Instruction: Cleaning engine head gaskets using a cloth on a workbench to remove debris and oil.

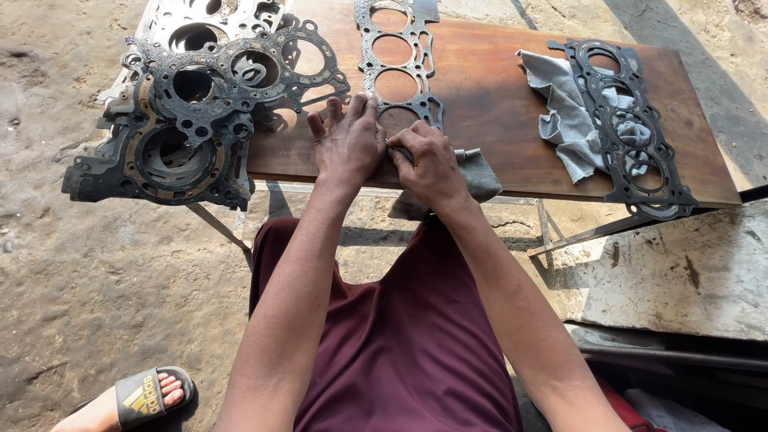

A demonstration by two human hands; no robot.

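Observation:
My left hand point(348, 144) lies flat with its fingers spread, pressing the near end of a long grey head gasket point(396, 52) onto the brown wooden board point(496, 104). Beside it, my right hand point(432, 164) is closed around a small metal tool point(468, 152) and a grey rag point(480, 180) at the gasket's near end. The gasket runs away from me across the board, with several round bores.
A pile of dirty black gaskets point(192, 112) sits on the board's left end. Another black gasket point(628, 120) lies on a grey cloth point(564, 120) at the right. A concrete slab point(680, 272) is at the lower right, dirt ground at the left.

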